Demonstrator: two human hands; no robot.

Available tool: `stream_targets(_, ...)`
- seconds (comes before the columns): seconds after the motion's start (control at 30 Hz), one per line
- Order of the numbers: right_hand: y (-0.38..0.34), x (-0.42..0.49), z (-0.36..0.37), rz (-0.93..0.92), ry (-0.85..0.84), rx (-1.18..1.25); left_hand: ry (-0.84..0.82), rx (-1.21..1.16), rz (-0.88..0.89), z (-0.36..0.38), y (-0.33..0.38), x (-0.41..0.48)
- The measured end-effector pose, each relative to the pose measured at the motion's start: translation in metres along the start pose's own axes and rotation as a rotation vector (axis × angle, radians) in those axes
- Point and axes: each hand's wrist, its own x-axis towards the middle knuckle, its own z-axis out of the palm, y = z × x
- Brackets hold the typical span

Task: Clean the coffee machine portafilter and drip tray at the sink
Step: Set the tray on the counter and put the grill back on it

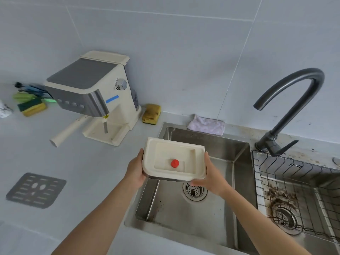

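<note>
- Probably light, stiff plastic, judging by drip tray (184,150) at centre frame, over sink (202,218).
- Clasped at both short ends by left grip (135,170) and right grip (211,175); likely slippery wet.

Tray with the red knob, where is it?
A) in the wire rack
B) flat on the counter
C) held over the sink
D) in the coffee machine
C: the left hand and right hand hold the tray above the sink.
</note>
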Motion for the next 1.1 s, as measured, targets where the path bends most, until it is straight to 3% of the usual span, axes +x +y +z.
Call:
stream_targets(0.43,-0.032,0.002,0.086,-0.029,-0.022,-0.027,0.163,0.417,0.091,-0.106,0.006,0.002)
stream_targets(0.83,-0.063,0.029,0.227,0.215,0.092,-0.179,-0.108,1.045,0.167,-0.241,0.036,0.081)
stream_targets(1.1,-0.082,0.003,0.289,0.35,0.166,-0.182,-0.309,1.259,0.19,-0.286,0.034,0.092)
